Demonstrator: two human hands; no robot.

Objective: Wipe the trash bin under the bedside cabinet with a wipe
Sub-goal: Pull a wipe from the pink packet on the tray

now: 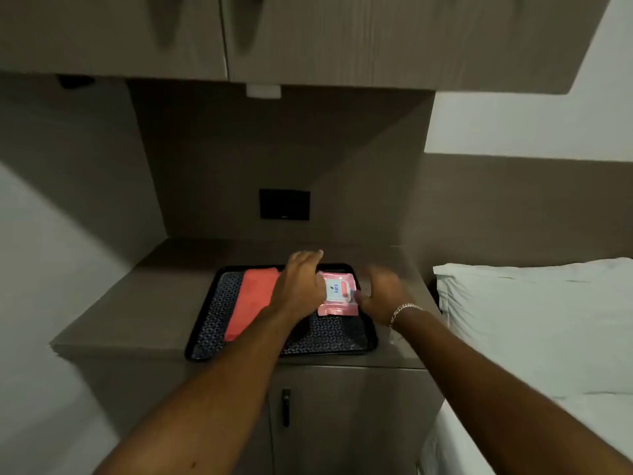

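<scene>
A pink pack of wipes (339, 296) with a white label lies on a black patterned tray (212, 317) on top of the bedside cabinet (137, 303). My left hand (301, 286) rests over the pack's left side, pressing it down. My right hand (380, 289), with a bracelet at the wrist, is at the pack's right edge, fingertips touching the label flap; it is blurred. The trash bin is not in view.
A folded orange-red cloth (253, 299) lies on the tray's left half. The cabinet door with a dark handle (286, 406) is shut below. A bed with a white pillow (531, 313) stands close on the right. Overhead cupboards (274, 36) hang above.
</scene>
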